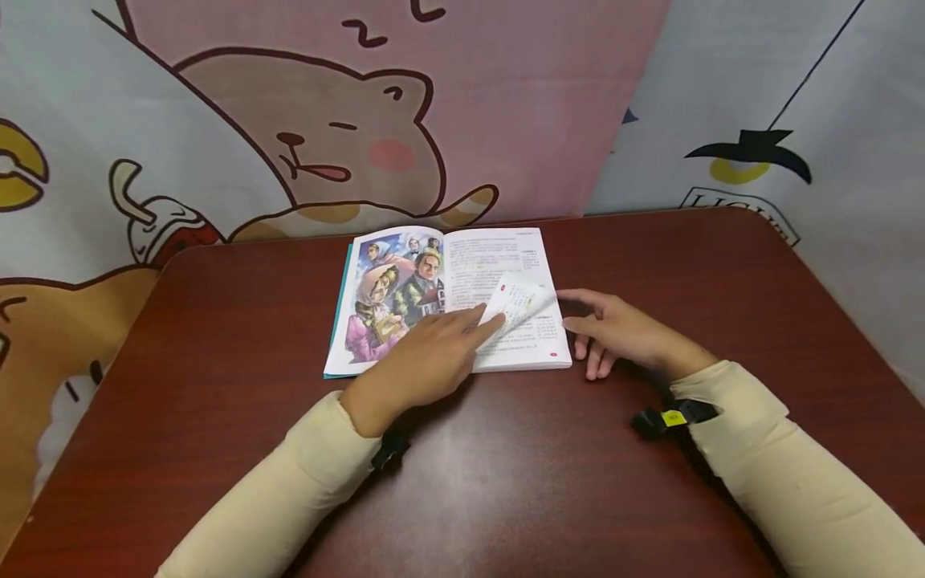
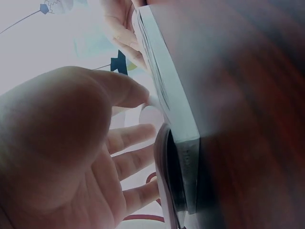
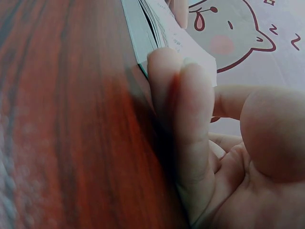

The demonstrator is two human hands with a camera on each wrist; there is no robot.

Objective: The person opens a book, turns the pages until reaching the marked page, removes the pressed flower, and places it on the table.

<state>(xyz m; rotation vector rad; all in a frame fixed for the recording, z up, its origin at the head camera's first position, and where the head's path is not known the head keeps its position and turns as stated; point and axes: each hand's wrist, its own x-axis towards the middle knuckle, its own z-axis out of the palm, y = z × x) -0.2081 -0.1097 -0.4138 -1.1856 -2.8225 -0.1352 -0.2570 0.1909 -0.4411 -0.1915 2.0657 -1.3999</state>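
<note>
An open book (image 1: 499, 249) lies on the table, with a colour picture of people on its left page and print on its right page. One right-hand leaf (image 1: 516, 301) is bent up and leftward in a curl. My left hand (image 1: 429, 353) reaches across the lower part of the book, its thumb and index fingertip at the lifted leaf. Its fingers look nearly straight in the left wrist view. My right hand (image 1: 625, 333) is beside the book's right edge, index fingertip and thumb tip right at the edge, other fingers loosely bent toward the tabletop.
The dark red-brown table (image 1: 470, 474) reaches back to a wall hanging (image 1: 535, 104) printed with a sleeping bear. Dark wrist devices (image 1: 654, 423) sit under both cream sleeves (image 1: 795, 466). The book's teal cover (image 1: 340, 321) shows along its left side.
</note>
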